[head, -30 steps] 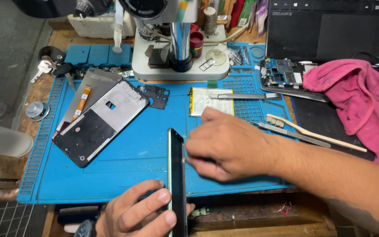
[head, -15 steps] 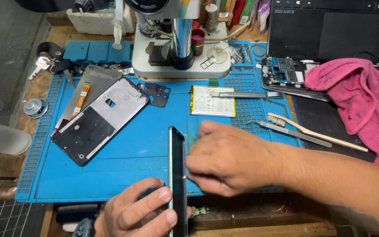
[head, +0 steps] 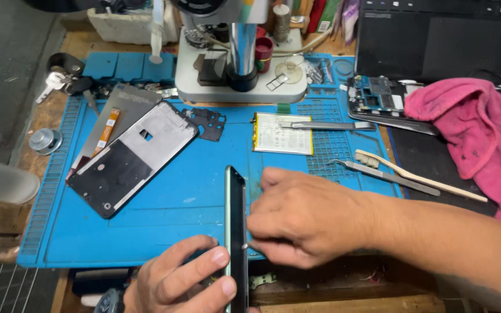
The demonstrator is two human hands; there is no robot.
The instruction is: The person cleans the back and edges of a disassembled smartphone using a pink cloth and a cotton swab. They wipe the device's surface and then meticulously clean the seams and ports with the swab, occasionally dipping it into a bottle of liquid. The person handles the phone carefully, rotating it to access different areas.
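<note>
Your left hand [head: 184,281] grips a slim dark phone [head: 237,232] stood on its long edge over the near side of the blue silicone repair mat [head: 163,214], thumb and fingers curled snugly around its lower end. Your right hand [head: 308,217] presses against the phone's right face, fingertips pinched narrowly at the seam; whether a thin tool sits between them you cannot tell from here.

The mat is matte and rubbery, with ribbed edges and a gridded patch of small square cells at its right. On its left lies a detached display assembly [head: 131,159], a flat rectangle with a glossy black lower half and a dull grey upper half, tilted diagonally. An orange flex ribbon [head: 106,128] shows on the grey panel beside it. A thin black perforated shield plate [head: 207,123] lies just above the display's corner.

Towards the middle sits a flat battery [head: 282,133], white-labelled with a yellow strip down its left edge, rectangular. Metal tweezers [head: 326,124] rest across its top edge. A pale-handled brush [head: 418,177] lies to the right, near a crumpled pink cloth [head: 476,133]. A blue circuit board [head: 378,95] sits in a phone frame, behind them. A microscope base [head: 239,75], white and blocky, stands at the mat's far edge.
</note>
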